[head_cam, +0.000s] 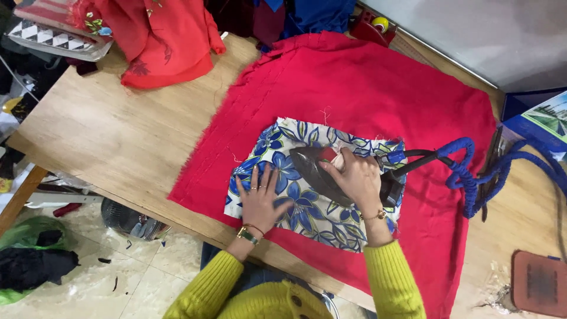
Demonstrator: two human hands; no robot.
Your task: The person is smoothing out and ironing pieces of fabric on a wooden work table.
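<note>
Landmark: red cloth (378, 94), spread over wooden table (124, 136).

Floral fabric piece (313, 210), white with blue flowers, lying flat on the near-centre of the red cloth.

Dark iron (316, 171) resting on the floral piece, tip pointing toward the cloth's left edge. Right hand (354, 177) wrapped around the iron's handle, fingers closed on it.

Left hand (260, 201) flat on the floral piece just left of the iron, fingers open and spread, palm down, gripping nothing.

Blue-wrapped cord (472, 177) running from the iron's rear off the cloth's right edge.

Orange-red garment (159, 41) heaped beyond the cloth's far-left corner, apart from it.

Reddish-brown pad (540, 283) on the table right of the cloth, near edge.
</note>
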